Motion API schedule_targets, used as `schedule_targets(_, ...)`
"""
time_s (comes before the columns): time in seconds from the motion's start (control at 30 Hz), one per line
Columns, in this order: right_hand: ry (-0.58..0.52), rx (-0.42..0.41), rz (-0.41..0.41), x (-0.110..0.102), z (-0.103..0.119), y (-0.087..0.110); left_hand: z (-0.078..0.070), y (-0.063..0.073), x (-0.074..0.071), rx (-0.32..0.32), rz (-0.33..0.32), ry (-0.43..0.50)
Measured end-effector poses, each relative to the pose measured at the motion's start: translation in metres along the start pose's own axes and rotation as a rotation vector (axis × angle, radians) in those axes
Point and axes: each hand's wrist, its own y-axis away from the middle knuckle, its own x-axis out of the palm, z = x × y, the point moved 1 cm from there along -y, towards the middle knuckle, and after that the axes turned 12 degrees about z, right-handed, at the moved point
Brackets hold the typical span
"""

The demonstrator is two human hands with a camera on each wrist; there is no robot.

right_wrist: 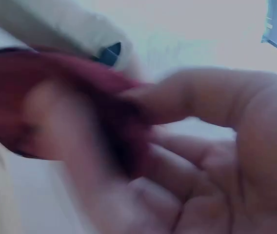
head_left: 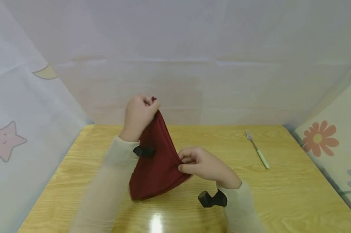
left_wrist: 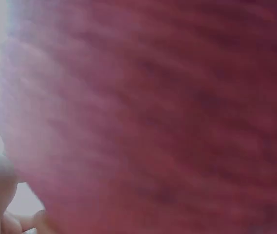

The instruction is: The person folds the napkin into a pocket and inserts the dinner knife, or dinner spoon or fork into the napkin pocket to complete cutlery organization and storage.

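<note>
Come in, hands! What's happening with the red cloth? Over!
Left hand pinching top of dark red cloth; right hand pinching its edge. Cloth hanging from left hand. Fork off right, not in the way.

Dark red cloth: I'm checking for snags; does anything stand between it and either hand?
Nothing visible: the left hand and right hand both pinch the dark red cloth directly. The green-handled metal fork lies apart.

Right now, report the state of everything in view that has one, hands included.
Red cloth: held up at a slant; contact with the table unclear.
Left hand: pinching the cloth's top end.
Right hand: pinching the cloth's right edge, lower down.
Fork: lying untouched on the table, tines away from the person.
</note>
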Motion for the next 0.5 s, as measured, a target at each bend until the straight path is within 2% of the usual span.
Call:
schedule_targets(0.13,0.301,0.215,0.063,-0.009,-0.012,0.001,0.040,-0.012,0.053,-0.118,0.220,0.013)
schedule_targets(0.2,0.383,0.307,0.086,-0.012,-0.019,0.001,0.050,-0.013,0.074,-0.138,0.283,0.050)
schedule_targets(0.27,0.412,0.387,0.103,-0.015,-0.026,0.000,0.052,-0.013,0.090,-0.141,0.321,0.073)
schedule_targets(0.37,0.405,0.455,0.110,-0.018,-0.036,-0.001,0.048,-0.014,0.106,-0.151,0.368,0.114)
schedule_targets(0.43,0.397,0.495,0.104,-0.023,-0.041,0.000,0.044,-0.016,0.114,-0.151,0.391,0.178)
schedule_targets(0.5,0.374,0.533,0.090,-0.031,-0.045,0.005,0.043,-0.018,0.121,-0.139,0.430,0.285)
